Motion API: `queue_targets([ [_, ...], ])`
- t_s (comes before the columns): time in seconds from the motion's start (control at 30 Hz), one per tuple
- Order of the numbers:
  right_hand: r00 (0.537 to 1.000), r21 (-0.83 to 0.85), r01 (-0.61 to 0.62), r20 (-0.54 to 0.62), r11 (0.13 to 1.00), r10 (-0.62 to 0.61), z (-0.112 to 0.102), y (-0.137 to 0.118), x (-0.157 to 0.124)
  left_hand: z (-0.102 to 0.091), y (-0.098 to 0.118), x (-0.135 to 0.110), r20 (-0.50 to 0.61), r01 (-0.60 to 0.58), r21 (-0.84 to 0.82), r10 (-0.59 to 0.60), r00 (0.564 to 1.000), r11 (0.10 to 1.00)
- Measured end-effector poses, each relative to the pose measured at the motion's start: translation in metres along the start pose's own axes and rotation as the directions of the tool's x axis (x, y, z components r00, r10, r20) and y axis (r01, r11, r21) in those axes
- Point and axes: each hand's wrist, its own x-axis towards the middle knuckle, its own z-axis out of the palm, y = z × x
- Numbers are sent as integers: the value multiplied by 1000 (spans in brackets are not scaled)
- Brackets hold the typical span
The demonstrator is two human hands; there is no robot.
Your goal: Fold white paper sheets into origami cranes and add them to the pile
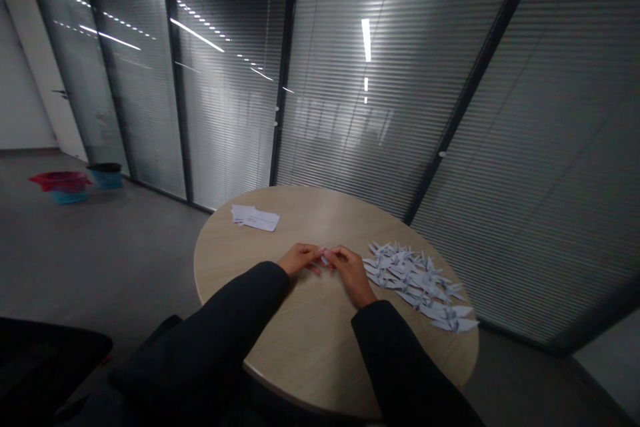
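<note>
My left hand (299, 259) and my right hand (350, 271) meet above the middle of a round light-wood table (320, 213). Both pinch a small folded piece of pale paper (326, 259), which is mostly hidden by my fingers. To the right of my right hand lies a loose pile of several folded paper cranes (415, 283), close to but apart from it. Farther off, near the table's far left edge, sits a small stack of white paper squares (255, 217).
Glass partitions with slatted blinds (380, 100) curve behind the table. Two plastic bins, one with a red rim (61, 181) and one with a dark rim (105, 175), stand on the grey floor at the left. A black chair (45, 360) sits at the lower left.
</note>
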Motion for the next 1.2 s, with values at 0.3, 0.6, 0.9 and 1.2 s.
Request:
queue_targets([
  [0.3, 1000, 7, -1, -3, 1000, 1, 0, 6, 1, 2, 2, -1, -5, 8, -10, -8, 1000, 1000],
  [0.6, 1000, 17, -16, -2, 1000, 16, 1, 6, 3, 1, 0, 0, -7, 7, -3, -7, 1000, 1000],
  [0.9, 1000, 29, -23, 21, 999, 23, 0, 2, 0, 1, 1, 0, 12, 21, -3, -21, 1000, 1000],
  [1.2, 1000, 21, -13, 19, 1000, 13, 0, -3, -2, 2, 1, -1, 10, 15, 10, -15, 1000, 1000],
])
